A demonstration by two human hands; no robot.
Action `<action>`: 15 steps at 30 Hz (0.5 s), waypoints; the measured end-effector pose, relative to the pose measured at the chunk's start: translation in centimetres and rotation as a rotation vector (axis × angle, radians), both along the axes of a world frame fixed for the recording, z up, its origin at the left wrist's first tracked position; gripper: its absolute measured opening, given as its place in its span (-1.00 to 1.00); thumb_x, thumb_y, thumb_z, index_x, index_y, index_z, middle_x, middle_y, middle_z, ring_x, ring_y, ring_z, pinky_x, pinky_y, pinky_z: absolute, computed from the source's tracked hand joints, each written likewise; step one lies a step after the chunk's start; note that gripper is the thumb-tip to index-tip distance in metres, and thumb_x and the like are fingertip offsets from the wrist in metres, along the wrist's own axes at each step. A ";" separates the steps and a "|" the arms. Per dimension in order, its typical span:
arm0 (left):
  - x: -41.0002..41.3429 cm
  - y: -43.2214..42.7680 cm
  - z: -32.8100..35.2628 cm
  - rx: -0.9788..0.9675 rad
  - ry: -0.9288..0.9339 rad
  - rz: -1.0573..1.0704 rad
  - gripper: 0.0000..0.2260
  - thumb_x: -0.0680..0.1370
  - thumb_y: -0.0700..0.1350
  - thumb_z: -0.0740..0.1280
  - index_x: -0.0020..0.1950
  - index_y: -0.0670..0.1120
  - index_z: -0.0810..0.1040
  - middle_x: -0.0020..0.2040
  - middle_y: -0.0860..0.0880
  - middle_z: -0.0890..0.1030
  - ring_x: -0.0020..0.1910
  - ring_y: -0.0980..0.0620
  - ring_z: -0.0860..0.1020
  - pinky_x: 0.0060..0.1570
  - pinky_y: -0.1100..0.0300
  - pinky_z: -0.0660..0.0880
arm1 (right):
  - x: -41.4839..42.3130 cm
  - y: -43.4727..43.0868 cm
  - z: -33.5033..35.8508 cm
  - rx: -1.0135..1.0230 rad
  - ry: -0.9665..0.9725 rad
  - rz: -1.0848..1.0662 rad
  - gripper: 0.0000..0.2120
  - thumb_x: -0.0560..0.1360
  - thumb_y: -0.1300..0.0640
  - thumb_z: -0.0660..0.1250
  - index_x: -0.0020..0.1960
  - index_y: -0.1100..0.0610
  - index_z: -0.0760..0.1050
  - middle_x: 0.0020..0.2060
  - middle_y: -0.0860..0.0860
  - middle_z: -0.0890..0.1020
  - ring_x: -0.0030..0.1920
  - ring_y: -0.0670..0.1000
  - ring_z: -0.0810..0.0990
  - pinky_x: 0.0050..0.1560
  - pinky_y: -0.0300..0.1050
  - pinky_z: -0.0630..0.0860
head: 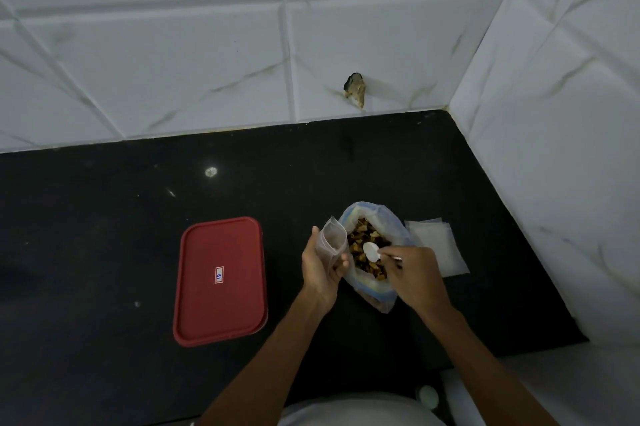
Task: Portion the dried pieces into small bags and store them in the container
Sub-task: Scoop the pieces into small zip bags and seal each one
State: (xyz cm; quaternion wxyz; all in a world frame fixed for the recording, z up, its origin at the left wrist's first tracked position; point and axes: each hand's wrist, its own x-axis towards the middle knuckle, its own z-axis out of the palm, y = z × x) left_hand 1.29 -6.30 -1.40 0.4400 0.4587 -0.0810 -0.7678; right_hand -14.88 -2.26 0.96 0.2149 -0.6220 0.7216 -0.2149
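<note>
While left hand grips small bag, right hand pinches spoon over dried pieces, seemingly empty.

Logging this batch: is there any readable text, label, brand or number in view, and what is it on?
Sticker in the middle of the red lid: dark marks inside a red border, too small and blurred to read.
Nothing else in view shows any text.

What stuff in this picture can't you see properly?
All in the head view.
Red rectangular plastic lid: hides whatever lies beneath it.
White sticker on it: too small to read.
White plastic spoon: handle wrapped by the right hand.
Small clear plastic bag in the left hand: contents too blurred.
</note>
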 end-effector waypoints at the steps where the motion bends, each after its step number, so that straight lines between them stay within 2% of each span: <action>1: -0.1 0.0 0.0 0.002 -0.013 0.002 -0.59 0.64 0.18 0.23 0.14 -0.13 0.64 -0.23 -0.06 0.61 -0.37 0.08 0.51 -0.40 0.27 0.49 | 0.2 -0.2 0.0 0.024 0.010 0.006 -0.87 0.56 0.17 0.35 0.03 0.06 0.66 -0.14 -0.06 0.68 -0.13 -0.15 0.62 -0.07 -0.29 0.56; 4: -0.3 -0.1 -0.3 -0.001 -0.064 0.001 -0.58 0.65 0.20 0.20 0.07 -0.12 0.64 -0.28 -0.05 0.57 -0.39 0.09 0.48 -0.39 0.26 0.45 | 0.8 -1.0 -0.1 0.088 0.063 0.034 -0.86 0.59 0.15 0.29 -0.04 0.05 0.63 -0.16 -0.05 0.64 -0.13 -0.12 0.60 -0.16 -0.39 0.43; 7: -0.6 -0.2 -0.7 -0.010 -0.102 -0.004 -0.55 0.64 0.22 0.18 0.01 -0.12 0.64 -0.31 -0.05 0.51 -0.41 0.08 0.43 -0.38 0.25 0.42 | 1.3 -1.3 -0.6 0.076 0.044 -0.001 -0.82 0.62 0.15 0.25 0.06 0.08 0.63 -0.09 -0.02 0.65 -0.10 -0.13 0.58 -0.16 -0.44 0.36; 11: -0.8 -0.5 -0.8 -0.005 -0.099 0.019 -0.57 0.65 0.20 0.19 -0.01 -0.13 0.64 -0.32 -0.06 0.50 -0.42 0.08 0.42 -0.39 0.23 0.40 | 1.7 -0.7 -1.5 0.063 -0.073 -0.041 -0.84 0.60 0.16 0.28 0.08 0.10 0.64 -0.07 -0.03 0.67 -0.09 -0.18 0.58 0.02 -0.34 0.50; 13: -0.9 -0.6 -1.0 -0.006 -0.094 0.018 -0.58 0.65 0.20 0.20 -0.03 -0.12 0.64 -0.32 -0.06 0.51 -0.42 0.08 0.42 -0.37 0.22 0.39 | 1.1 -0.5 -1.5 0.057 -0.137 -0.053 -0.87 0.57 0.17 0.32 0.04 0.08 0.65 -0.12 -0.08 0.66 -0.15 -0.25 0.57 -0.01 -0.33 0.55; 15: -0.9 -0.6 -1.1 -0.008 -0.098 -0.001 -0.58 0.64 0.20 0.21 -0.02 -0.12 0.64 -0.32 -0.06 0.51 -0.42 0.07 0.42 -0.36 0.21 0.39 | 0.7 -0.9 -1.4 0.062 -0.161 -0.076 -0.87 0.56 0.18 0.35 0.03 0.06 0.66 -0.15 -0.15 0.63 -0.20 -0.34 0.52 -0.11 -0.47 0.49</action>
